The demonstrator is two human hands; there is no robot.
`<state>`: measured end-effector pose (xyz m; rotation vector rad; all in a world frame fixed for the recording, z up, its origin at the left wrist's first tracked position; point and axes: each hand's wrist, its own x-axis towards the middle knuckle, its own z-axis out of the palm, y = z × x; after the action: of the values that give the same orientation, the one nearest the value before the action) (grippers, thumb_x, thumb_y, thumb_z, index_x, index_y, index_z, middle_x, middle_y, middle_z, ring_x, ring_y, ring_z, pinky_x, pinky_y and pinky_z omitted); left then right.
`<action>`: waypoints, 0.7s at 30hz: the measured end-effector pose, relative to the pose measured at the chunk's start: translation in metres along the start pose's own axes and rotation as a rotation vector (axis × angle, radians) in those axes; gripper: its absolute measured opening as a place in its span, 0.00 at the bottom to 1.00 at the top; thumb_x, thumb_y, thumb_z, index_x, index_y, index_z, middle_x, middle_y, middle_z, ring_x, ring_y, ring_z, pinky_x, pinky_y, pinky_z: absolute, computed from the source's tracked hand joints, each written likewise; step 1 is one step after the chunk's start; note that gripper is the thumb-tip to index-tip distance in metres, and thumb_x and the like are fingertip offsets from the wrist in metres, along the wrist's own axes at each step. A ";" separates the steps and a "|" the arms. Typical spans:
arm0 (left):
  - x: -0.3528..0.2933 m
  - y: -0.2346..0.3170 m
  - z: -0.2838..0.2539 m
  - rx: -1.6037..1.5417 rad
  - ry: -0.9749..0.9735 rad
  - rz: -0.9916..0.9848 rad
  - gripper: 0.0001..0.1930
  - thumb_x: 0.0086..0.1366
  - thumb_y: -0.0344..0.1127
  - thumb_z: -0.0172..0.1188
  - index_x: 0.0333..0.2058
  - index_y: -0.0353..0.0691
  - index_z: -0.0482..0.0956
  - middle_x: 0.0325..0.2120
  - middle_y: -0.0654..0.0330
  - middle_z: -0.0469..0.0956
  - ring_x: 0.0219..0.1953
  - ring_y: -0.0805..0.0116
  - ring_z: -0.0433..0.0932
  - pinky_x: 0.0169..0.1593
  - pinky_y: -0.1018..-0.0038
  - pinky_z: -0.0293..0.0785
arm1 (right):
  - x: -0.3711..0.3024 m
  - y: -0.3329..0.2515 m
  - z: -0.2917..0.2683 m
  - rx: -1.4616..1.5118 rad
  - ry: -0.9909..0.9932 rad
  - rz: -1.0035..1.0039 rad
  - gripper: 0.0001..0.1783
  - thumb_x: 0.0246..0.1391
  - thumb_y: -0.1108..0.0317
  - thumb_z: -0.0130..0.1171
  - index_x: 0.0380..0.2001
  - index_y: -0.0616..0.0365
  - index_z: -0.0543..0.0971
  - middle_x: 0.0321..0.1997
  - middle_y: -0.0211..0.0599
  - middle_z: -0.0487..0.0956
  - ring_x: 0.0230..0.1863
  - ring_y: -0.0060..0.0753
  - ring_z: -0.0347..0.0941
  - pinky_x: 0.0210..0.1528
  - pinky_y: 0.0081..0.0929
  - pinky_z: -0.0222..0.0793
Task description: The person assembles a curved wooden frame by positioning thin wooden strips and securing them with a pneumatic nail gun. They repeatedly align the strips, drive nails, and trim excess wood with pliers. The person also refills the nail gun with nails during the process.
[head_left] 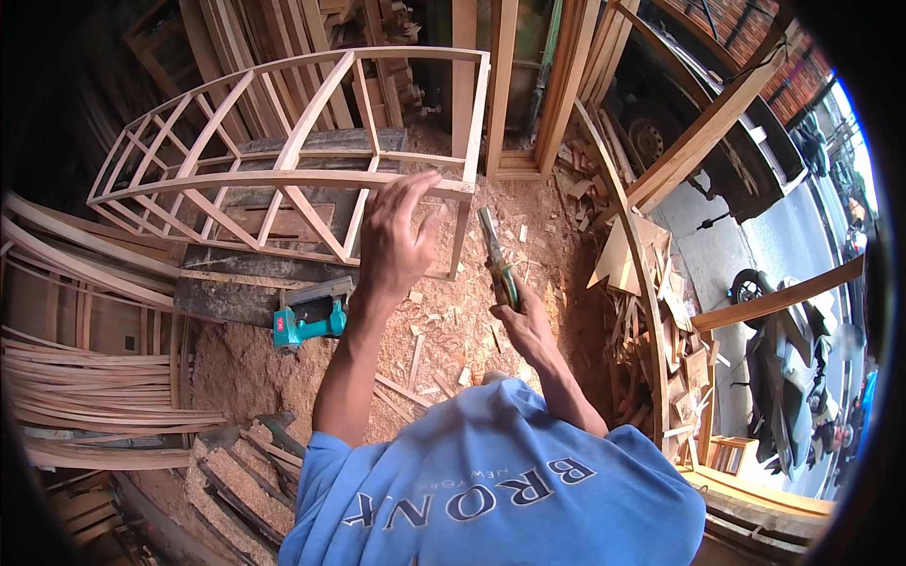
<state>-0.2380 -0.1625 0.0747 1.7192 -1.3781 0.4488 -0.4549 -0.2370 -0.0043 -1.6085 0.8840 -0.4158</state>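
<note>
A long slatted wooden frame (326,177) with curved rails and cross pieces stands ahead of me, reaching off to the left. My left hand (401,231) is over the frame's near right corner, fingers stretched and thumb apart; whether it touches the rail I cannot tell. Lower and to the right, my right hand (528,325) is closed around a hand tool (491,241) with a long metal end and a green handle. The metal end points up toward the frame's corner. A teal power tool (307,325) lies left of my left forearm.
Sawdust and wood scraps cover the floor (453,330). Curved wooden strips (94,377) are stacked at left. Upright planks (505,85) stand at the back. On the right, a tall curved piece (646,311) leans before offcuts (694,377); a motorcycle (788,377) stands outside.
</note>
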 end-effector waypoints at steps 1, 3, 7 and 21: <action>0.018 -0.007 -0.001 0.028 -0.119 0.087 0.26 0.59 0.36 0.68 0.56 0.42 0.74 0.51 0.52 0.79 0.54 0.53 0.78 0.62 0.61 0.70 | 0.001 -0.002 0.002 0.110 -0.025 0.008 0.30 0.53 0.76 0.55 0.61 0.59 0.69 0.36 0.26 0.72 0.34 0.20 0.64 0.38 0.22 0.67; 0.042 -0.012 0.003 0.021 -0.428 -0.018 0.29 0.57 0.37 0.70 0.57 0.42 0.73 0.53 0.51 0.79 0.55 0.53 0.78 0.62 0.60 0.70 | 0.001 -0.007 0.010 0.004 0.029 -0.070 0.31 0.53 0.76 0.55 0.62 0.61 0.68 0.38 0.29 0.73 0.37 0.24 0.67 0.42 0.25 0.68; 0.058 -0.013 0.019 -0.013 -0.581 -0.092 0.33 0.53 0.41 0.73 0.57 0.44 0.72 0.48 0.50 0.81 0.51 0.51 0.81 0.60 0.57 0.72 | -0.004 -0.023 0.026 -0.172 0.164 -0.246 0.36 0.54 0.75 0.56 0.67 0.63 0.60 0.54 0.49 0.73 0.54 0.46 0.69 0.59 0.37 0.64; 0.035 -0.035 0.043 0.073 -0.434 0.100 0.27 0.58 0.27 0.66 0.57 0.52 0.75 0.44 0.55 0.84 0.42 0.62 0.84 0.60 0.58 0.71 | -0.012 -0.044 0.040 -0.314 0.208 -0.151 0.45 0.58 0.74 0.52 0.74 0.58 0.42 0.65 0.61 0.62 0.63 0.57 0.64 0.67 0.46 0.62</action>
<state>-0.2040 -0.2175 0.0624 1.8862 -1.7779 0.1852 -0.4214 -0.2006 0.0299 -1.9540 1.0259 -0.5801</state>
